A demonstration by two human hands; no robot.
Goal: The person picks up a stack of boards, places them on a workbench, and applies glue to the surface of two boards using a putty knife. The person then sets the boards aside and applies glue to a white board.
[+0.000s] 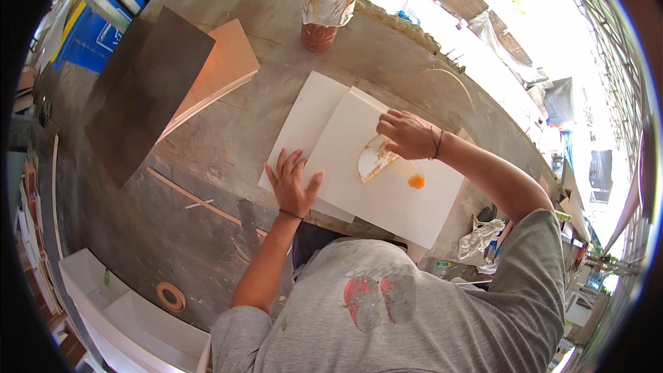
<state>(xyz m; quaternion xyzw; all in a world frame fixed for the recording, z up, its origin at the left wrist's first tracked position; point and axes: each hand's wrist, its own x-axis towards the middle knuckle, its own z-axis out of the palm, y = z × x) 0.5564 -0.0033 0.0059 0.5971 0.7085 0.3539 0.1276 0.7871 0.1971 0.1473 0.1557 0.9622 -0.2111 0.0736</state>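
On the worn wooden workbench [207, 145], the right hand [407, 135] pinches a glue-smeared semicircular spreader [375, 159] against the upper white square board [387, 173]; the left hand [293, 183], fingers spread, flattens that board's near-left edge. A glue-crusted jar [324, 0] stands beyond it.

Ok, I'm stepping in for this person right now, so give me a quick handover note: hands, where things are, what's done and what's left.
Left hand: flat, fingers spread, pressing on the near-left edge of the top white board.
Right hand: gripping a semicircular spreader, its blade on the board.
An orange glue blob lies on the board just right of the spreader.
A second white board lies underneath, offset left.
Glue-smeared container stands at the bench's far edge.
Done: glue dropped on.
Left: most of the board looks bare, so spreading seems barely begun.
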